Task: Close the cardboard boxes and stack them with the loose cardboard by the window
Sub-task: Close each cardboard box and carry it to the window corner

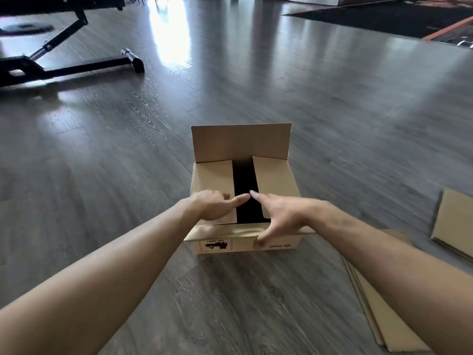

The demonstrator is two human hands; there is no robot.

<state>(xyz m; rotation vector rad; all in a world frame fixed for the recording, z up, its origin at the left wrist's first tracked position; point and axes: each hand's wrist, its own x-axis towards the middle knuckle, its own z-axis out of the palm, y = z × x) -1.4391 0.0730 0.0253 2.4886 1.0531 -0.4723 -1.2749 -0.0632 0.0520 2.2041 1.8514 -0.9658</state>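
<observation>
A brown cardboard box point(271, 175) stands on the floor in front of me. Its two side flaps lie folded down with a dark gap between them. The far flap stands upright and the near flap hangs toward me. My left hand point(212, 204) presses the left flap down, forefinger stretched across the gap. My right hand point(279, 216) rests on the right flap with its forefinger pointing at the left one, while the thumb hooks the near flap's edge by the printed label.
Flat loose cardboard sheets point(378, 303) lie on the floor at the right, with another flat piece point(453, 226) beyond them. A black metal frame point(76, 65) stands at the far left. A dark rug point(384, 16) covers the far right. Grey wood floor surrounds the box.
</observation>
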